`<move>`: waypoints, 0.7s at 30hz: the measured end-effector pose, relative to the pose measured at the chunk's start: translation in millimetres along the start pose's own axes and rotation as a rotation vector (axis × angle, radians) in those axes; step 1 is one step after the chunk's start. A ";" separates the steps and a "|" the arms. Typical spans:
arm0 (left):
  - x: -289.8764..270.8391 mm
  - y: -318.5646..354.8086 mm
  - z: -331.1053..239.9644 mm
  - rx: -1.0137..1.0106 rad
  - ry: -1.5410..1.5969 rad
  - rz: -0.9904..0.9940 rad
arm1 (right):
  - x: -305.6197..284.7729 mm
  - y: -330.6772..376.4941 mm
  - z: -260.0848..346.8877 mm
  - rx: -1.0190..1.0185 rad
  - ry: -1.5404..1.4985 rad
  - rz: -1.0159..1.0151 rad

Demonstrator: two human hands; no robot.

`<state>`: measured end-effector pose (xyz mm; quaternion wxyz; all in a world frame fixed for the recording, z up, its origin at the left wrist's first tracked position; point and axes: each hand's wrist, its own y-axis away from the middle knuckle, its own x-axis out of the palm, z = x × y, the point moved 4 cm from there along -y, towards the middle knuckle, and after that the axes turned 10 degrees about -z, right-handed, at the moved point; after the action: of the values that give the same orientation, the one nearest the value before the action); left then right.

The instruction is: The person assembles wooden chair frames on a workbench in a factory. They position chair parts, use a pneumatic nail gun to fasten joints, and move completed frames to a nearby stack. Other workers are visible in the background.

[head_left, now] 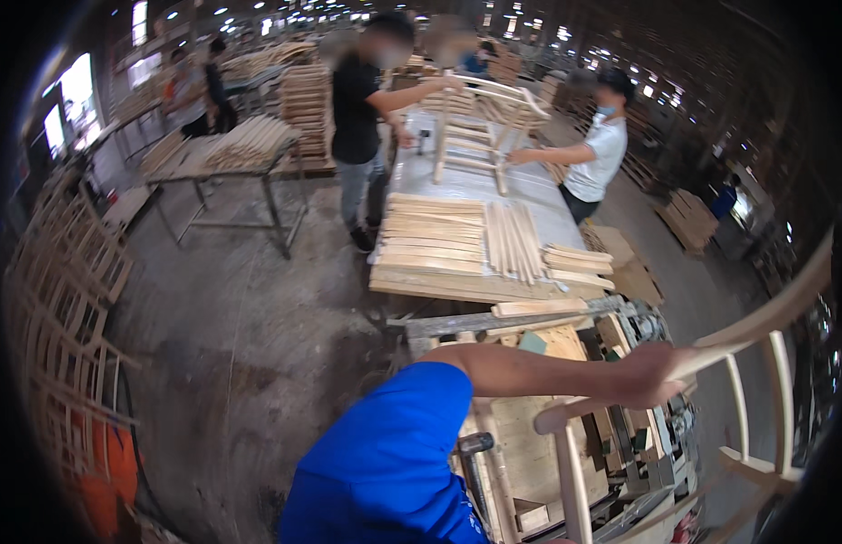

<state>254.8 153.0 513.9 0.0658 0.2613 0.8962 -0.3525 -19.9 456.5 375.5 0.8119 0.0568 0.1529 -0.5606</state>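
Observation:
My left arm, in a blue sleeve, reaches across to the right. My left hand point(652, 374) is closed around a rail of a pale wooden chair frame point(765, 313). The frame is tilted, with a curved rail, slim spindles and legs, and runs off into the dark right rim. One of its legs point(573, 485) stands over the workbench. Of my right hand, only what seems a sliver of skin shows at the bottom edge; its fingers are hidden. A hammer point(475, 444) lies on the workbench left of that leg, below my forearm.
The wooden workbench point(539, 422) has metal clamping parts along its right side. Beyond it, a long table point(412, 281) carries stacked slats point(435, 234). Two co-workers hold another chair frame point(471, 145) there. Chair frames point(72, 263) are stacked at left, near a slat-laden table point(249, 145).

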 end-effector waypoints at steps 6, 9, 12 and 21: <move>-115.8 49.3 -133.1 0.324 -0.057 -0.266 | 55.8 97.4 98.4 -0.218 -0.235 0.127; -174.6 93.1 -176.9 0.583 -0.228 -0.582 | 102.0 164.8 144.7 -0.303 -0.369 0.290; -247.1 169.1 -238.8 0.555 -0.385 -0.579 | 132.5 241.1 177.9 -0.343 -0.487 0.428; -400.0 483.2 -410.9 0.311 -0.979 -0.980 | 204.0 494.2 244.2 -0.322 -0.729 1.031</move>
<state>872.7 555.1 651.4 0.2568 -0.3543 0.7172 -0.5424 549.9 390.4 503.9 0.9749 -0.1932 -0.0971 -0.0527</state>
